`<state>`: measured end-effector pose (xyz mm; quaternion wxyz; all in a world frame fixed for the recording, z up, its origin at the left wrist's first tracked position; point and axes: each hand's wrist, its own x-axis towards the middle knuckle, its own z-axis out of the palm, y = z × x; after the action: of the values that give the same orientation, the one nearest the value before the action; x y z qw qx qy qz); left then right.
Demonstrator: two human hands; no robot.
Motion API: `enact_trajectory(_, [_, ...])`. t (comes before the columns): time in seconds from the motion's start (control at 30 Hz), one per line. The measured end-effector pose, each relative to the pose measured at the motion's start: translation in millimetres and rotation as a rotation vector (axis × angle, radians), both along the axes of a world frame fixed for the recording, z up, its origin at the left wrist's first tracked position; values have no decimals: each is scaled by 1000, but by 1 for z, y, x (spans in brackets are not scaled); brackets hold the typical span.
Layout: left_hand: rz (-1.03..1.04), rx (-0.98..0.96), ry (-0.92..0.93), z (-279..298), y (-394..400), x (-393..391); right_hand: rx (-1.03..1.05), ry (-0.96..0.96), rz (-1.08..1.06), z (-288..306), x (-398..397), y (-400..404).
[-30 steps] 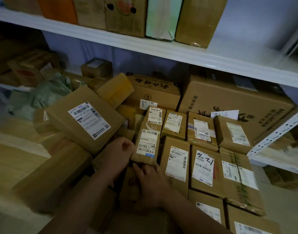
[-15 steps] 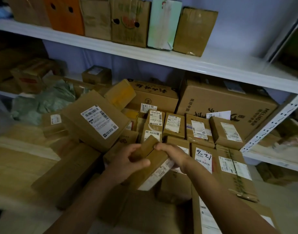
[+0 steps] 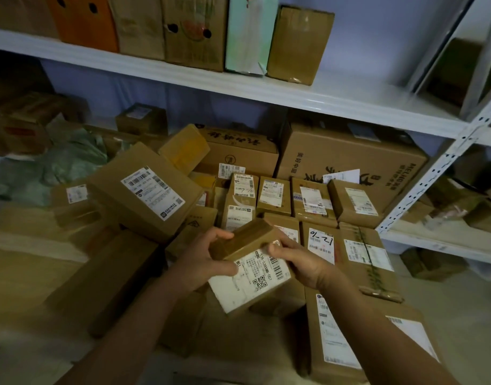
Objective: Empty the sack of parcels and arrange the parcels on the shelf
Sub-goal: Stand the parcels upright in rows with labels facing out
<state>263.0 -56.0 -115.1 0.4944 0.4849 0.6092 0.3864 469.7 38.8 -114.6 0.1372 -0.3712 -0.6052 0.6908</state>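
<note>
Both hands hold a small brown cardboard parcel [image 3: 250,269] above the heap, its white shipping label facing up. My left hand [image 3: 204,259] grips its left side, thumb on the top edge. My right hand [image 3: 300,262] grips its right side, fingers curled over the label's corner. Below and behind lie many labelled parcels in rows [image 3: 319,240], one marked by hand "01-21". A larger labelled box [image 3: 147,193] lies tilted to the left. The white upper shelf [image 3: 308,93] carries several upright boxes. A crumpled green sack [image 3: 69,159] lies at the back left.
Two large printed cartons [image 3: 347,159] stand at the back under the shelf. A perforated white upright [image 3: 444,168] bounds the bay on the right, with more parcels on a low shelf [image 3: 450,240] beyond it. The upper shelf is bare at its right end.
The small parcel was lifted off the heap and turned, so its label now faces up between both hands. The view rose slightly.
</note>
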Motion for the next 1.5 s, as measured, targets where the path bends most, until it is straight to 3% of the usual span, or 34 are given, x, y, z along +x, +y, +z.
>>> enact_trajectory(0.27, [154, -90, -270, -23, -14, 26, -225, 82, -315, -24, 24, -31])
enact_trajectory(0.43, [204, -222, -391, -35, -19, 38, -198, -138, -301, -33, 35, -47])
enact_trajectory(0.77, [109, -542, -257, -79, -27, 57, 237, -531, -350, -52, 65, -31])
enact_trajectory(0.9, [168, -612, -304, -97, -30, 75, 254, -541, -376, -64, 68, -28])
enact_trajectory(1.13, [277, -532, -359, -113, -30, 97, 289, -475, -316, -71, 66, -22])
enact_trajectory(1.4, [290, -407, -189, -126, -24, 113, 334, -410, -230, -76, 46, -10])
enact_trajectory(1.5, [505, -298, 81, -122, -19, 107, 335, -367, -200, -71, 34, -4])
